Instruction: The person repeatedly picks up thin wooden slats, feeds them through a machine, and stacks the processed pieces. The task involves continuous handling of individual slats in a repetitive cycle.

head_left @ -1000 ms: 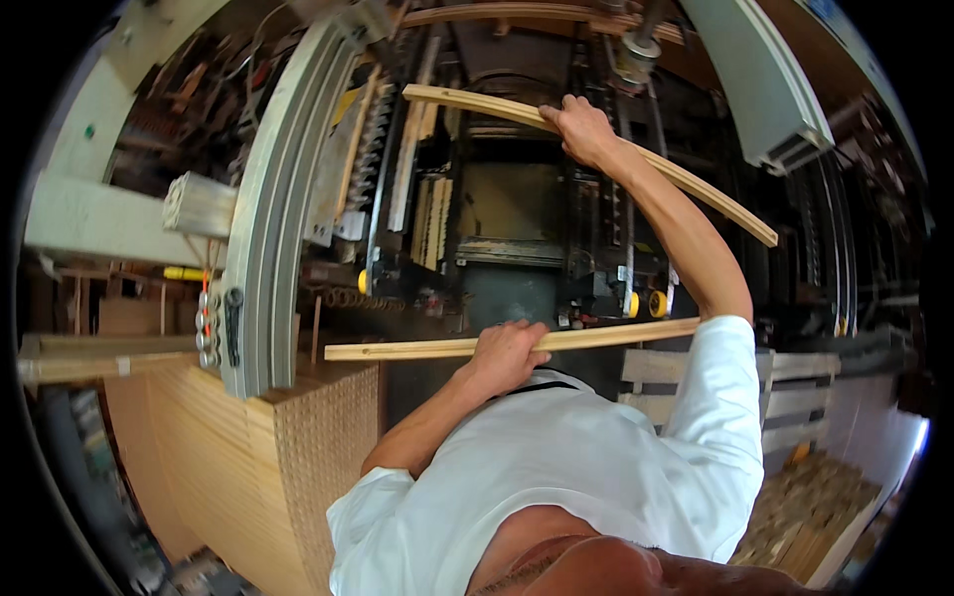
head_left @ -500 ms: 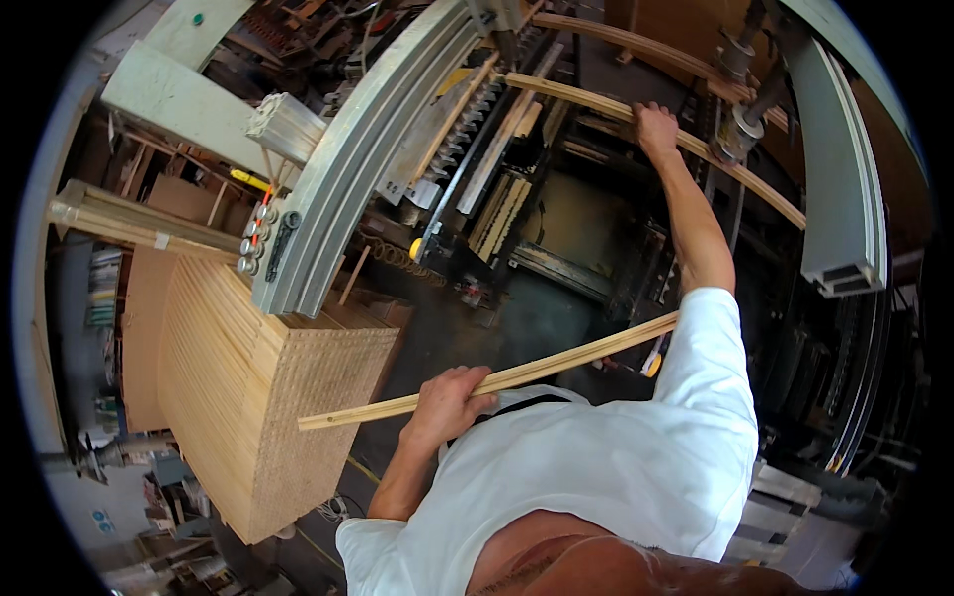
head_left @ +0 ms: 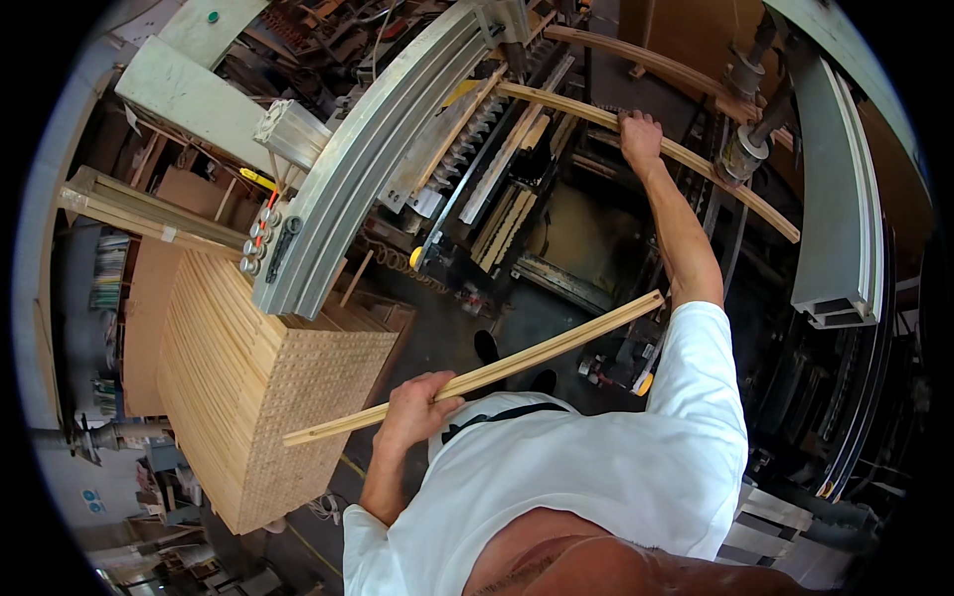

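My left hand (head_left: 415,405) grips a long thin wooden strip (head_left: 556,346) that slants up to the right across my chest, above my white shirt. My right arm reaches far forward, and my right hand (head_left: 639,131) is closed on a second, bowed wooden strip (head_left: 730,182) lying across the dark machine. That bowed strip runs from the curved metal rail at upper middle down to the right. Another curved wooden piece (head_left: 646,62) lies farther back.
A tall stack of wooden strips (head_left: 248,368) stands at my left, its end grain facing me. A curved grey metal rail (head_left: 368,159) arcs over it. A straight grey metal profile (head_left: 845,199) runs along the right. Machine parts (head_left: 517,199) fill the dark pit ahead.
The view has swung left and down, bringing more of the stacked strips into sight. My left hand's strip has tilted steeper. My right hand stays on the bowed strip.
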